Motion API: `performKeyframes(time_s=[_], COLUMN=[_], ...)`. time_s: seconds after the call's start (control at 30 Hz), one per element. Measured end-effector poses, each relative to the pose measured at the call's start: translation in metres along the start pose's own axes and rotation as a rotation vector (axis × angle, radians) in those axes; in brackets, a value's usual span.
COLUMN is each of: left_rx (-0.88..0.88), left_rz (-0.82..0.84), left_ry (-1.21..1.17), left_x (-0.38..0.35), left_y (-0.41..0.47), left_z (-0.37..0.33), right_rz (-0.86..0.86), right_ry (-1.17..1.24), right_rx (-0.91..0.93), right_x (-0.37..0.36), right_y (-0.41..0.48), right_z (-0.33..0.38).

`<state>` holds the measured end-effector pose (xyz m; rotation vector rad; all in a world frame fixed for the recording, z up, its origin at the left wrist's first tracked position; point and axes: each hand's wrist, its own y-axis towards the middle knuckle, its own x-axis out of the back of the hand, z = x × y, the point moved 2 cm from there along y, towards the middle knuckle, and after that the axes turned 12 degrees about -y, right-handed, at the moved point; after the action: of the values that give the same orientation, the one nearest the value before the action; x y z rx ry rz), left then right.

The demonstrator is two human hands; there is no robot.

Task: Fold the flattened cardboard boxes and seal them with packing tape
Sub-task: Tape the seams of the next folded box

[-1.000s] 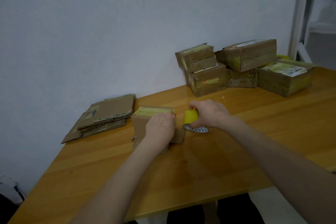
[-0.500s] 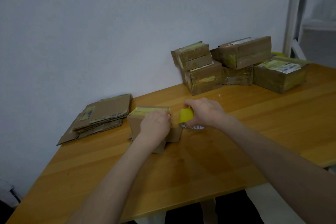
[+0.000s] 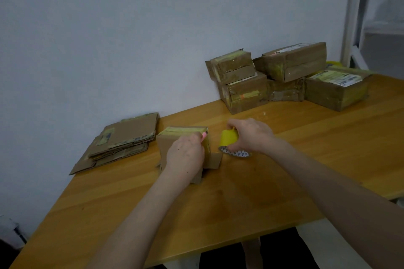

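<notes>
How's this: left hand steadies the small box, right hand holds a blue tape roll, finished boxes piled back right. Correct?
Not quite. The head view shows the tape roll is yellow, not blue. The left hand does steady the small box, the right hand holds the roll, and finished boxes sit back right.

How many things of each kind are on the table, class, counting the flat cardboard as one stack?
Sealed boxes: 5
Unfinished box: 1
Stack of flattened cardboard: 1
Yellow tape roll: 1
Total: 8
</notes>
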<state>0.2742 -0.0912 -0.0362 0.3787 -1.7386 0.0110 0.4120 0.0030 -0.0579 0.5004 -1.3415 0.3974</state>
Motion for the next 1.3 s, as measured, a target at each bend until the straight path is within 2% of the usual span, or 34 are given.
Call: performKeyframes(time_s=[0.27, 0.43, 0.73, 0.87, 0.97, 1.07, 1.13, 1.3], left_rx=[0.093, 0.077, 0.088, 0.192, 0.158, 0.033, 0.009, 0.020], left_rz=[0.081, 0.074, 0.070, 0.149, 0.100, 0.017, -0.001, 0.100], left_ry=[0.167, 0.206, -0.005, -0.089, -0.108, -0.120, -0.140, -0.082], left_x=[-0.010, -0.010, -0.014, -0.044, -0.048, -0.045, -0.050, -0.070], left_y=[0.006, 0.010, 0.014, 0.003, -0.002, 0.004, 0.008, 0.003], left_z=[-0.016, -0.022, -0.005, 0.021, 0.022, 0.019, 0.020, 0.027], right_rz=[-0.028, -0.050, -0.070, -0.070, -0.054, -0.075, -0.085, -0.103], right_ry=[-0.023, -0.032, -0.056, 0.026, 0.035, 0.155, 0.267, 0.521], right_rx=[0.016, 0.031, 0.055, 0.029, -0.022, -0.073, -0.095, -0.097], right_x=[0.004, 0.008, 0.011, 0.009, 0.004, -0.004, -0.010, -0.021], right_y=[-0.001, -0.001, -0.005, -0.005, -0.001, 0.005, 0.008, 0.009], right_z=[0.003, 0.007, 0.016, 0.008, -0.008, -0.017, -0.019, -0.027])
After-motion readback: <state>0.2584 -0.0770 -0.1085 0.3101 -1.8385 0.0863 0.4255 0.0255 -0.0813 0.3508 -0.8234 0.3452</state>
